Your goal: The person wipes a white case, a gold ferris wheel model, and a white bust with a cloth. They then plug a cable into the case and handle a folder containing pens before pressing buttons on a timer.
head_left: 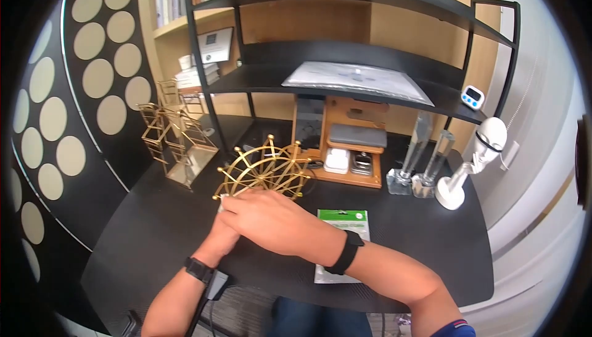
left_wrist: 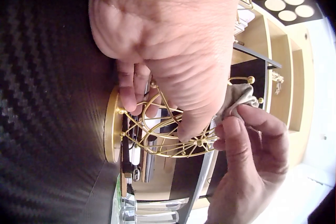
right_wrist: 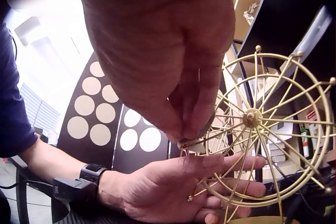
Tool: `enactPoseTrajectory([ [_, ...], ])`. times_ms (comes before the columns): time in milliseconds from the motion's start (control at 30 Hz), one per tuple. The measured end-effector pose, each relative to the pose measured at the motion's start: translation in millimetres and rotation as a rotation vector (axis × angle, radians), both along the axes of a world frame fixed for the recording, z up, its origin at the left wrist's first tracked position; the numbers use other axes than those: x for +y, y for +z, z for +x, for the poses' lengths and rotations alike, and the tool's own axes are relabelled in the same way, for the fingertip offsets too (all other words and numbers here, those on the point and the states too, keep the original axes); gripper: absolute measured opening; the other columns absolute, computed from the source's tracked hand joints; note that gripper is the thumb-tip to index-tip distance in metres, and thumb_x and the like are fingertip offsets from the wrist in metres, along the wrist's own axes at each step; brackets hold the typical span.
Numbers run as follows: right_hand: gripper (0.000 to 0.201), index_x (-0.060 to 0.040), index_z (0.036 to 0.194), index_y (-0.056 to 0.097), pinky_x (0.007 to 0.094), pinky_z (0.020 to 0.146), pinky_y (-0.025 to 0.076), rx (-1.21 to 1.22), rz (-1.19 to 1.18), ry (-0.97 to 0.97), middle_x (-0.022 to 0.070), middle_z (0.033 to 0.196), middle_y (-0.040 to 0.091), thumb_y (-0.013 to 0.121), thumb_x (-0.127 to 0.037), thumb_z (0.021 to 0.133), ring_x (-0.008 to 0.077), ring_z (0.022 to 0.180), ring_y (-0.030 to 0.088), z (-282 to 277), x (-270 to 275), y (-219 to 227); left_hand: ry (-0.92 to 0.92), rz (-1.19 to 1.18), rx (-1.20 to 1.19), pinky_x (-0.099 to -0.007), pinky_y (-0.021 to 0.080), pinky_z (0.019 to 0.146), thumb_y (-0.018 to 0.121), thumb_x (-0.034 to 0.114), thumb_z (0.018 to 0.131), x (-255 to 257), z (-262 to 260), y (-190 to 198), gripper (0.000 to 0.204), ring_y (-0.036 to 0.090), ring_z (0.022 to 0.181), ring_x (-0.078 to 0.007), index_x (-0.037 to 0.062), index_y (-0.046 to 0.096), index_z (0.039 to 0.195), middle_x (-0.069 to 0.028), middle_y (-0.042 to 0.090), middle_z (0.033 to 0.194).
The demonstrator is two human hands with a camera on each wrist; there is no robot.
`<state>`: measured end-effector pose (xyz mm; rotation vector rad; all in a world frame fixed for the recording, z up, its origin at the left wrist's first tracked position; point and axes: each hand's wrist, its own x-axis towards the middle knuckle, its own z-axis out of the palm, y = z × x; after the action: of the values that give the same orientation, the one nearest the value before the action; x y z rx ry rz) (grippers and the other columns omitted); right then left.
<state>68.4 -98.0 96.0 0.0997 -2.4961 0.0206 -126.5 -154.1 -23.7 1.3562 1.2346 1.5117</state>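
Observation:
A gold wire Ferris wheel ornament stands on the dark desk, its round base on the surface. My left hand grips the lower part of its frame; in the right wrist view, the left fingers reach behind the wires. My right hand crosses over the left one and pinches a small grey cloth against the wheel's rim. In the head view the right hand hides most of the cloth and the bottom of the wheel.
A green-and-white packet lies right of the hands. Behind stand a wooden organizer, crystal trophies and a white lamp-like device. A second gold frame ornament is at left. A black shelf overhangs the desk's back.

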Motion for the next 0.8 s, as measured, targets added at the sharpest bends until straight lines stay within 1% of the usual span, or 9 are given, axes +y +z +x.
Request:
enactPoseTrajectory([
  [67, 0.017, -0.0015, 0.099, 0.065, 0.0437, 0.081, 0.059, 0.041, -0.011, -0.007, 0.0108, 0.099, 0.062, 0.067, -0.008, 0.084, 0.0304, 0.097, 0.069, 0, 0, 2, -0.039, -0.024, 0.005, -0.0358, 0.051, 0.11, 0.075, 0.018, 0.102, -2, -2, 3, 0.047, 0.061, 0.131, -0.0182, 0.0015, 0.059, 0.143, -0.0093, 0.063, 0.144],
  [100, 0.017, -0.0015, 0.099, 0.065, 0.0437, 0.081, 0.059, 0.046, -0.003, 0.005, 0.0108, 0.099, 0.062, 0.067, -0.008, 0.084, 0.0304, 0.097, 0.069, 3, 2, 5, -0.051, -0.03, -0.154, -0.0347, 0.051, 0.109, 0.079, 0.015, 0.099, 0, -1, -3, 0.052, 0.06, 0.132, -0.0175, 0.0033, 0.058, 0.145, -0.0077, 0.063, 0.142],
  [233, 0.024, -0.0028, 0.101, 0.061, 0.0428, 0.075, 0.059, 0.221, -0.043, -0.083, 0.0115, 0.096, 0.058, 0.073, -0.006, 0.08, 0.0319, 0.09, 0.068, 14, 10, 29, -0.062, -0.032, -0.146, -0.0322, 0.053, 0.102, 0.081, 0.013, 0.098, -3, 7, 12, 0.052, 0.063, 0.121, -0.0138, 0.0033, 0.059, 0.144, -0.0051, 0.068, 0.134],
  [367, 0.012, -0.0004, 0.097, 0.06, 0.046, 0.08, 0.059, 0.293, -0.08, -0.287, 0.014, 0.098, 0.059, 0.065, -0.005, 0.087, 0.0345, 0.095, 0.068, 30, 25, 43, -0.138, -0.107, -0.028, -0.0315, 0.053, 0.098, 0.079, 0.016, 0.1, 1, 7, 23, 0.057, 0.064, 0.113, -0.0112, 0.0028, 0.055, 0.151, -0.0065, 0.071, 0.134],
  [400, 0.011, 0.0001, 0.098, 0.06, 0.0471, 0.08, 0.058, 0.324, -0.085, -0.335, 0.015, 0.098, 0.059, 0.065, -0.004, 0.088, 0.0359, 0.095, 0.068, 33, 32, 44, -0.123, -0.057, -0.046, -0.029, 0.056, 0.09, 0.074, 0.009, 0.101, 1, 12, 26, 0.059, 0.07, 0.113, -0.0144, 0.0, 0.051, 0.154, -0.0094, 0.073, 0.132],
  [467, 0.009, 0.0011, 0.1, 0.062, 0.0503, 0.08, 0.057, 0.367, -0.127, -0.406, 0.0176, 0.098, 0.059, 0.063, -0.001, 0.092, 0.0401, 0.095, 0.067, 40, 38, 48, -0.123, -0.055, -0.071, -0.0292, 0.056, 0.091, 0.074, 0.009, 0.101, -2, 16, 29, 0.06, 0.07, 0.113, -0.0151, -0.0002, 0.05, 0.155, -0.0098, 0.072, 0.134],
  [633, 0.006, 0.0016, 0.102, 0.063, 0.0518, 0.081, 0.055, 0.433, -0.195, -0.39, 0.0188, 0.101, 0.061, 0.062, 0.0, 0.096, 0.0422, 0.095, 0.067, 44, 45, 49, -0.131, -0.035, -0.049, -0.03, 0.056, 0.092, 0.074, 0.009, 0.101, -1, 15, 29, 0.062, 0.07, 0.114, -0.0167, -0.0007, 0.048, 0.157, -0.0108, 0.07, 0.137],
  [700, 0.008, 0.0026, 0.104, 0.063, 0.052, 0.082, 0.055, 0.435, -0.283, -0.267, 0.0201, 0.103, 0.062, 0.062, -0.001, 0.097, 0.0439, 0.094, 0.066, 42, 43, 47, -0.139, -0.043, -0.072, -0.0305, 0.056, 0.092, 0.074, 0.01, 0.101, -1, 14, 28, 0.062, 0.069, 0.114, -0.0169, -0.0008, 0.048, 0.157, -0.0111, 0.07, 0.136],
  [800, 0.013, 0.0034, 0.109, 0.062, 0.052, 0.082, 0.055, 0.435, -0.34, -0.22, 0.0217, 0.103, 0.062, 0.064, -0.002, 0.097, 0.0457, 0.093, 0.066, 35, 46, 38, -0.134, -0.042, -0.073, -0.0302, 0.055, 0.092, 0.075, 0.011, 0.101, -2, 15, 30, 0.063, 0.07, 0.114, -0.0169, -0.0006, 0.048, 0.157, -0.0112, 0.07, 0.135],
])
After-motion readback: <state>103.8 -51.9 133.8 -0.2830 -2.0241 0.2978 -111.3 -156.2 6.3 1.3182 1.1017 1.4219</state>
